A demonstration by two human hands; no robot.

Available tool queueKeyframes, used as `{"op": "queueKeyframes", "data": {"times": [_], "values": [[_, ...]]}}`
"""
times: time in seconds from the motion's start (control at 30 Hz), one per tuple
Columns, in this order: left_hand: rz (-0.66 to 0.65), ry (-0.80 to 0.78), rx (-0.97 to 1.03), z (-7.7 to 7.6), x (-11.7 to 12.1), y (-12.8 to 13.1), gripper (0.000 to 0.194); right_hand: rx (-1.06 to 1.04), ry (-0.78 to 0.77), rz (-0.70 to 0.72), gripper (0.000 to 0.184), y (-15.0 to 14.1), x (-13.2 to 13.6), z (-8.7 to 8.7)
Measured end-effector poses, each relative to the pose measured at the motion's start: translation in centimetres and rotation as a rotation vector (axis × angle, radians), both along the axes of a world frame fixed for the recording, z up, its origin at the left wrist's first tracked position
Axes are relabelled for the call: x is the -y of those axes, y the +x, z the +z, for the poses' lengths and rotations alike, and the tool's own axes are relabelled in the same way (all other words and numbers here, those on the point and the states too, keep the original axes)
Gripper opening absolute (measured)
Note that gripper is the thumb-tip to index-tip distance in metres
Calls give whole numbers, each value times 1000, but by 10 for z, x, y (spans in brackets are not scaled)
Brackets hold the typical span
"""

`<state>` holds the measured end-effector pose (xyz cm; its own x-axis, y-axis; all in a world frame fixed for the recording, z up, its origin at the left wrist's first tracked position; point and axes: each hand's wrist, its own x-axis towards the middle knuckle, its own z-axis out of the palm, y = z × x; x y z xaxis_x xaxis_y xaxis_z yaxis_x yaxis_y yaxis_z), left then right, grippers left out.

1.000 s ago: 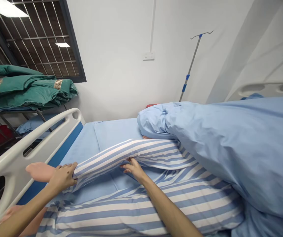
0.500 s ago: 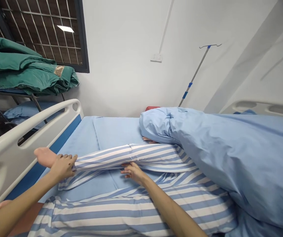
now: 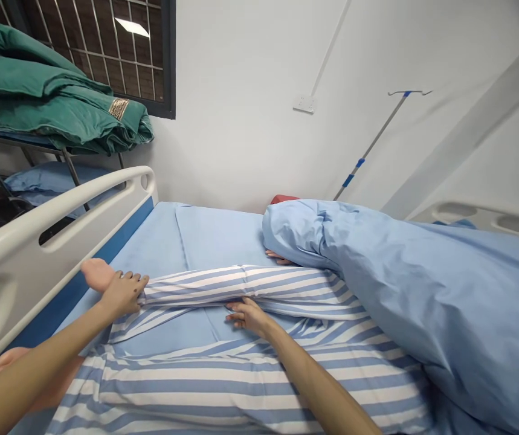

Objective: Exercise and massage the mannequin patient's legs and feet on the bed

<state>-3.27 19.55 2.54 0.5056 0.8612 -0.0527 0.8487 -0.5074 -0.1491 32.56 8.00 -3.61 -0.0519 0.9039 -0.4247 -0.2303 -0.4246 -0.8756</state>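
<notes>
A figure in blue-and-white striped trousers (image 3: 250, 386) lies on a hospital bed with a light blue sheet (image 3: 205, 241). My left hand (image 3: 123, 294) is closed round the ankel end of the far trouser leg (image 3: 223, 287), right beside the bare foot (image 3: 97, 273). My right hand (image 3: 250, 316) lies under that leg near the knee, fingers curled against the striped cloth. A light blue quilt (image 3: 422, 290) covers the upper body on the right. The near foot (image 3: 9, 359) shows at the lower left.
A white footboard rail (image 3: 51, 235) runs along the left edge of the bed. Folded green blankets (image 3: 51, 109) sit on a rack behind it. An IV pole (image 3: 377, 139) leans by the white wall. A second white rail (image 3: 486, 219) shows at the right.
The raised striped leg has come down towards the mattress, and both hands have lowered with it. The view has shifted slightly to the left and down.
</notes>
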Motion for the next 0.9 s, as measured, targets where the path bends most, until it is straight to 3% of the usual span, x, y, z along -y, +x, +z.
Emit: {"op": "queueKeyframes", "data": {"times": [0.23,0.33,0.4,0.57,0.63,0.73,0.9], "values": [[-5,-20,-8,0,-11,1,56,16,14,50,39,-1,4,8],[-24,1,-8,11,-18,3,54,-1,69,7,44,-3,1,15],[-46,40,-16,29,-27,7,51,-20,98,-26,44,-4,-3,23],[-69,126,-36,95,-54,26,45,-175,146,-88,39,-4,-14,48],[-64,151,-53,108,-59,31,45,-234,165,-101,39,-3,-16,50],[-66,165,-94,97,-54,31,46,-256,104,-116,41,-6,-15,37],[-85,143,-133,24,-33,14,49,-213,-87,-29,31,-9,-10,5]]}}
